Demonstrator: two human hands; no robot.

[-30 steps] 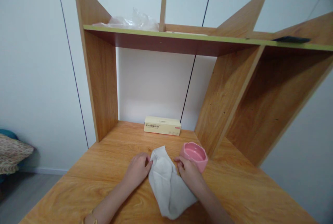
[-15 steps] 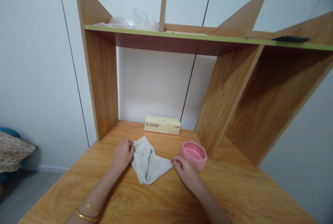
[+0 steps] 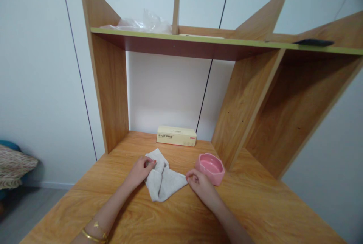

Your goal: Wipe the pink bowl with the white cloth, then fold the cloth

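On the desk, near its front: your white soft fabric cloth (image 3: pixel 163 180) lies crumpled on the light-brown wooden desk top (image 3: pixel 255 206), between your two hands.
Left hand: your left hand (image 3: pixel 139 171) has its fingers closed in a pinch on the upper left edge of the cloth.
Right hand: your right hand (image 3: pixel 199 183) pinches the right corner with thumb and fingertips.
Handling: I judge the cloth light, limp and not fragile; it sags and folds, so take it by corners or edges.
Pink bowl: the small glossy pink bowl with a notched rim (image 3: pixel 211 166) stands just beside your right hand; it looks empty.
Box: the long cream cardboard box (image 3: pixel 176 136) lies at the back, closed; its content is hidden.
Upper shelf: a clear plastic bag (image 3: pixel 141 22) lies on it.
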